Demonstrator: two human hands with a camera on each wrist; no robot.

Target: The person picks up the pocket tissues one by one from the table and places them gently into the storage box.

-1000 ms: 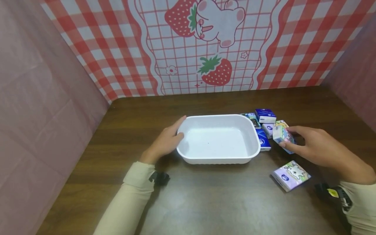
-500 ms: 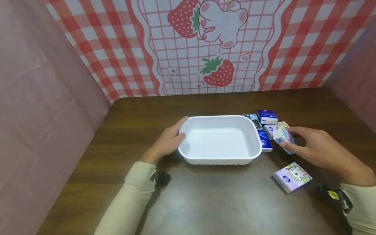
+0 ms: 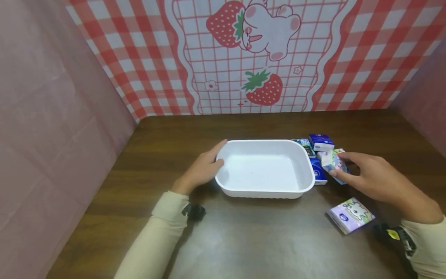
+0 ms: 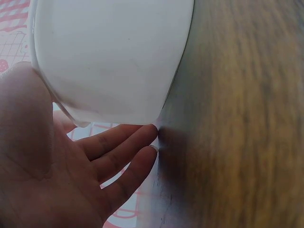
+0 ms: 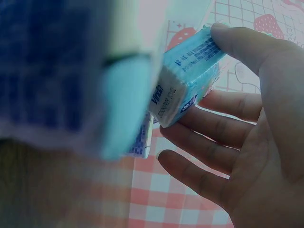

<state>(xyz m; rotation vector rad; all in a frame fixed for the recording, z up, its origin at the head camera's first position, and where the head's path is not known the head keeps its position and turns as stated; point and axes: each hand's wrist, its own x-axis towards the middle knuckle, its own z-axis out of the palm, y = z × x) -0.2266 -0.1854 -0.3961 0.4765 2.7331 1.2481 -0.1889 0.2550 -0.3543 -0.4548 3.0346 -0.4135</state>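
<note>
My left hand grips the left end of a white plastic tub, thumb over the rim. In the left wrist view its fingers lie against the outside wall, low by the tabletop. Nothing lies inside the tub. To its right, my right hand pinches a light blue tissue pack between thumb and fingers, tilted above other packs. The right wrist view shows printed text on that pack's end. A lavender tissue pack with a white cartoon figure lies nearer, in front of the right hand.
Against the tub's right end lie a dark blue pack, another blue pack and a dark patterned pack, partly hidden by the rim. All are on a brown wooden table. Behind stands a strawberry-print checked backdrop; pink cloth hangs at the left.
The head view has shifted, so the scene sits slightly lower and further right. My right hand and its tissue pack have moved a little toward the tub. The left hand keeps its grip.
</note>
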